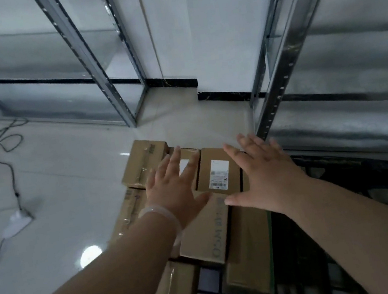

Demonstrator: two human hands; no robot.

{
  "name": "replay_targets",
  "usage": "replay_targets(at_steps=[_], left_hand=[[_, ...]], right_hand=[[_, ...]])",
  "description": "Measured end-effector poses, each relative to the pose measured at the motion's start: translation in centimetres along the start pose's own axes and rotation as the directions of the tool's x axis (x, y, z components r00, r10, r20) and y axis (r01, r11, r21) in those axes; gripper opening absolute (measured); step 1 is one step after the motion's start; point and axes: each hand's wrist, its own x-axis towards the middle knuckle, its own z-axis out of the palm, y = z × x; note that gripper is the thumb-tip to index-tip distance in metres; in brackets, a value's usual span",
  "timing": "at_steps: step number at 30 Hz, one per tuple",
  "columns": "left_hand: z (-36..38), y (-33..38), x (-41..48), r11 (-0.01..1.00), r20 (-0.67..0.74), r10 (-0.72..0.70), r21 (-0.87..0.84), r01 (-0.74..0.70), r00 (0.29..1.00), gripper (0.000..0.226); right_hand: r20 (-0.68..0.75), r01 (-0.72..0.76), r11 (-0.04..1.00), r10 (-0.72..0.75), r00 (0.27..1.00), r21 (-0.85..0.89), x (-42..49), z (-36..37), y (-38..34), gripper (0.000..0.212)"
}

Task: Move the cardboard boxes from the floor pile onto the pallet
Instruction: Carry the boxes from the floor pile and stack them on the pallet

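Several brown cardboard boxes lie packed together below me. A small box with a white label point(218, 174) sits on top between my hands. My left hand point(172, 188) hovers just left of it with fingers spread, over another small labelled box point(191, 158). My right hand point(267, 173) is spread just right of the small box, holding nothing. A taped box point(143, 162) lies at the far left of the group. A long box with printed letters point(206, 233) lies nearer me. The black grid pallet point(347, 188) shows at the right and under the near boxes.
Metal shelving uprights point(87, 59) stand at the back left and a second rack point(282, 56) at the right, close to the boxes. A cable point(11, 173) and a white power adapter point(16, 222) lie on the glossy tiled floor at left.
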Motion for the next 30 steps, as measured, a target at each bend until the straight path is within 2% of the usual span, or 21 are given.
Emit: replay_targets(at_steps=[4,7,16,22,27,30], left_hand=[[-9.5,-0.7,-6.0,0.999,-0.087,0.031,-0.028,-0.033,0.996,0.093],[-15.1,-0.8,-10.8,0.998,-0.100,0.016,-0.054,-0.022,0.995,0.092],[-25.8,-0.6,-23.4,0.980,-0.116,-0.199,-0.046,0.195,0.973,0.091],[-26.6,-0.1,-32.4,0.889,-0.150,-0.452,-0.155,0.430,0.879,0.092],[-27.1,-0.2,-40.6,0.792,-0.215,-0.611,-0.184,0.583,0.762,0.094],[-27.5,-0.8,-45.8,0.721,-0.230,-0.693,-0.200,0.664,0.683,0.093]], right_hand=[[0.003,0.038,0.999,-0.038,0.999,-0.023,-5.9,-7.6,-6.2,0.111],[0.041,0.092,0.995,-0.091,0.995,-0.037,-9.9,-12.0,-10.4,0.109],[0.026,0.308,0.948,-0.307,0.951,-0.084,-18.5,-19.1,-19.3,0.105],[0.056,0.518,0.834,-0.517,0.854,-0.189,-22.3,-20.3,-23.2,0.095],[0.076,0.643,0.742,-0.642,0.763,-0.190,-25.8,-20.0,-28.0,0.097],[0.096,0.726,0.655,-0.725,0.682,-0.208,-28.2,-19.1,-31.5,0.099]])
